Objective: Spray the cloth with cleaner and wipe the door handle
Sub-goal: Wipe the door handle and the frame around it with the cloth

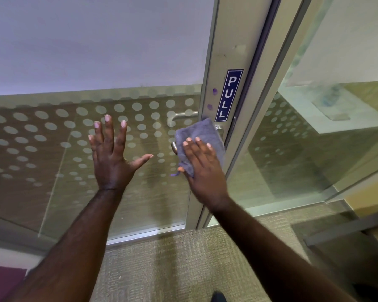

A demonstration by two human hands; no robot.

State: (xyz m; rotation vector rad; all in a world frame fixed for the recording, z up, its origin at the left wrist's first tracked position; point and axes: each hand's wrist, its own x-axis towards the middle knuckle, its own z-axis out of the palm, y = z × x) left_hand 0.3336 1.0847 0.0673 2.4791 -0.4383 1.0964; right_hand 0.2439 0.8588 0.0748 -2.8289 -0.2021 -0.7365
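Note:
A grey-purple cloth (200, 136) is draped over the silver door handle (219, 128) on the aluminium door frame. Only the handle's rounded end (174, 147) and its base show past the cloth. My right hand (202, 166) lies flat on the cloth and presses it against the handle, with the thumb tucked under the cloth's lower edge. My left hand (111, 155) is spread open, palm towards the glass door (74, 149), left of the handle, holding nothing. No spray bottle is in view.
A blue PULL sign (228, 95) sits on the frame above the handle. The glass carries frosted dots, and a second handle (183, 115) shows behind it. A glass side panel (314, 127) stands to the right. Beige carpet (172, 258) lies below.

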